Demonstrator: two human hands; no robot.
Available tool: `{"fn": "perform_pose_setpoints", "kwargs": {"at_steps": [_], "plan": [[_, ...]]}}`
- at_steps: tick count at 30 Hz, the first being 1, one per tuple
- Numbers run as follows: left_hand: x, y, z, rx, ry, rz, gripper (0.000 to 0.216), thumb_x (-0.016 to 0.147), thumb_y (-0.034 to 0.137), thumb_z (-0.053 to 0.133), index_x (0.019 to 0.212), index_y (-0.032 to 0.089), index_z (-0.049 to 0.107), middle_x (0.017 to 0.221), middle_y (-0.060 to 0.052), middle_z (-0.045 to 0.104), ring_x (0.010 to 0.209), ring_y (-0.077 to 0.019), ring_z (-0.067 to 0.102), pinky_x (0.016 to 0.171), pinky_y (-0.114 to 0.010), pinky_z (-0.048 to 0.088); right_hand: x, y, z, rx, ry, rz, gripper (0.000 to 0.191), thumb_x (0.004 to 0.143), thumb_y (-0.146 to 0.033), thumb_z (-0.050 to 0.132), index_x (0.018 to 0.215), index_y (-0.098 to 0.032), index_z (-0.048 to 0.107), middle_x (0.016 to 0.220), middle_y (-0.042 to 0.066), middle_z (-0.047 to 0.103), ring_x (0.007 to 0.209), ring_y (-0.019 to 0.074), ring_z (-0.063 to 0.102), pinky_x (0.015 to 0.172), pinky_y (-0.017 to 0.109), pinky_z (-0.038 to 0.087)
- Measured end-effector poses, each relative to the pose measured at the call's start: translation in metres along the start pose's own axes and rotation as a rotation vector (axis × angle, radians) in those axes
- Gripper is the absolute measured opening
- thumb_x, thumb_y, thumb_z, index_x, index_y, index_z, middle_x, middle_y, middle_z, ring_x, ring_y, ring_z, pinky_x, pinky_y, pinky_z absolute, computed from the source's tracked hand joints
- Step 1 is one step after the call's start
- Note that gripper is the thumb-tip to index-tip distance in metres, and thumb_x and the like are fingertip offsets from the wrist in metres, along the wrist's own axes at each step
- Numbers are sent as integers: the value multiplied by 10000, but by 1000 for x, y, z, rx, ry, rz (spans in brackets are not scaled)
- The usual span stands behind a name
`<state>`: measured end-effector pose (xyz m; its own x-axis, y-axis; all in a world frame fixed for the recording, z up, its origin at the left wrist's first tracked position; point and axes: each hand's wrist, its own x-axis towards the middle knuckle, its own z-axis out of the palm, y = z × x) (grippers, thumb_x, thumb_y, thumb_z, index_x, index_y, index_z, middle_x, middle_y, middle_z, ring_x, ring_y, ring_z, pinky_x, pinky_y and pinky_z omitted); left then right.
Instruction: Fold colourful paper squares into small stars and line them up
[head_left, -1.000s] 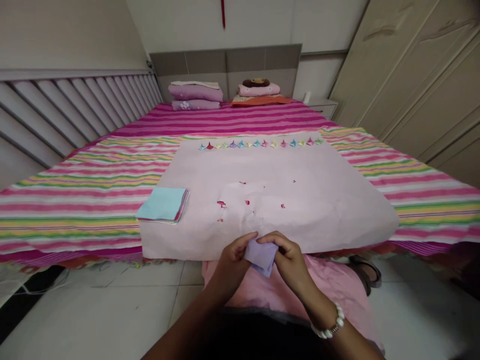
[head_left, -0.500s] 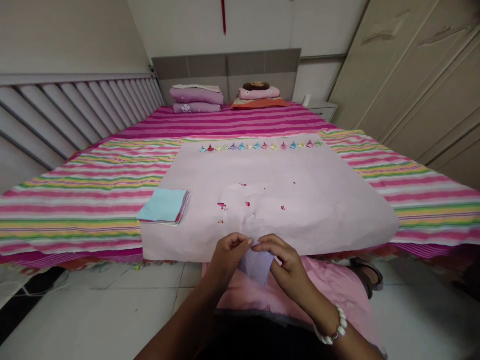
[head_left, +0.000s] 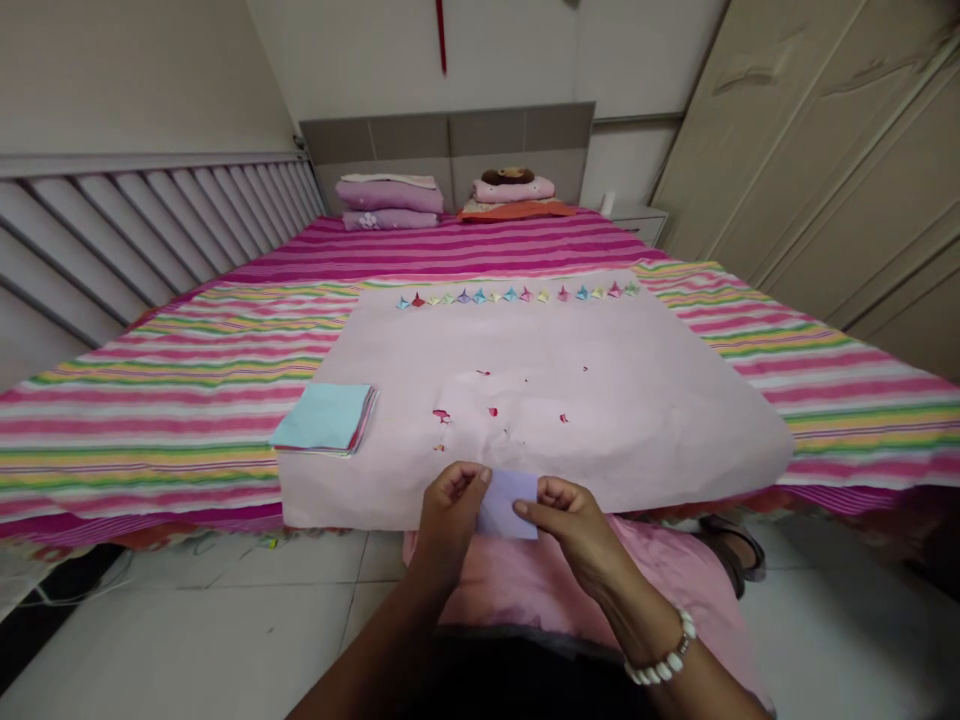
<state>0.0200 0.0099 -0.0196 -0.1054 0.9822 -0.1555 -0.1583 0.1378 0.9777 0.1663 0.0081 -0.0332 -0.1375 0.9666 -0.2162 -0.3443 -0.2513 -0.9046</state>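
A small lilac paper square (head_left: 510,503) is pinched between both hands just in front of the bed's near edge. My left hand (head_left: 450,512) grips its left side, fingers curled. My right hand (head_left: 574,522), with a white bead bracelet at the wrist, grips its right side. Beyond them a large pale pink sheet (head_left: 540,400) lies spread on the striped bedspread (head_left: 172,390). A stack of coloured paper squares (head_left: 326,418), light blue on top, rests at the sheet's left edge. A row of several small folded paper figures (head_left: 517,294) lines the sheet's far edge.
Small red paper scraps (head_left: 442,414) dot the pink sheet. Folded bedding (head_left: 390,197) and pillows (head_left: 514,190) sit at the headboard. A slatted rail (head_left: 135,240) runs along the left, wardrobe doors (head_left: 825,150) on the right. A sandal (head_left: 731,545) lies on the tiled floor.
The lilac paper has been raised and flattened between my hands; earlier it hung folded and drooping lower, over my lap. Both hands moved slightly up towards the sheet's edge.
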Motion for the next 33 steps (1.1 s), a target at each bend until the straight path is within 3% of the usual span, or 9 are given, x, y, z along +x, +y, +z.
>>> {"fn": "perform_pose_setpoints", "kwargs": {"at_steps": [4, 11, 14, 17, 24, 28, 33], "plan": [[2, 1, -8, 35, -121, -84, 246, 675, 367, 713, 676, 142, 616, 590, 25, 592, 575, -100, 513, 582, -218, 402, 5, -11, -9, 2, 88, -40, 262, 518, -323, 859, 668, -156, 724, 620, 27, 697, 546, 140, 587, 568, 260, 470], [1, 11, -7, 124, -364, -115, 282, 645, 390, 740, 640, 129, 635, 568, 27, 547, 572, -102, 469, 573, -225, 355, 10, -29, -7, 10, 90, -83, 354, 474, -237, 874, 786, -177, 718, 648, 2, 700, 556, 135, 601, 545, 249, 479], [-1, 10, -1, 82, -301, -68, 320, 650, 428, 734, 599, 141, 603, 543, 41, 505, 555, -96, 435, 561, -221, 337, 9, -26, 2, 87, 46, -74, 441, 482, -230, 876, 886, -185, 703, 646, -15, 690, 538, 125, 594, 536, 242, 475], [-4, 7, 4, 46, -224, -41, 313, 671, 439, 721, 635, 143, 625, 556, 38, 518, 564, -99, 440, 570, -219, 341, 7, -19, 7, 131, 2, -55, 355, 499, -256, 874, 795, -151, 711, 648, 2, 695, 560, 129, 602, 570, 244, 475], [1, 12, 1, -12, -238, -58, 324, 615, 428, 777, 732, 148, 663, 666, 4, 619, 657, -135, 542, 654, -246, 414, 6, -19, 2, 28, -22, -42, 277, 525, -321, 862, 689, -145, 725, 599, 6, 682, 549, 136, 579, 589, 267, 451], [6, 13, 0, -62, -193, -26, 297, 633, 407, 772, 634, 149, 625, 571, 30, 568, 565, -99, 485, 570, -212, 385, 5, -23, 2, -19, -41, -56, 241, 567, -320, 841, 687, -145, 728, 593, -1, 664, 537, 114, 549, 551, 235, 420], [5, 4, -3, -173, -226, -87, 247, 704, 379, 731, 694, 151, 637, 588, 31, 551, 556, -83, 457, 596, -217, 398, 2, -22, 3, 9, -5, -36, 242, 576, -343, 833, 619, -143, 703, 552, -10, 631, 487, 84, 504, 487, 200, 385]]}}
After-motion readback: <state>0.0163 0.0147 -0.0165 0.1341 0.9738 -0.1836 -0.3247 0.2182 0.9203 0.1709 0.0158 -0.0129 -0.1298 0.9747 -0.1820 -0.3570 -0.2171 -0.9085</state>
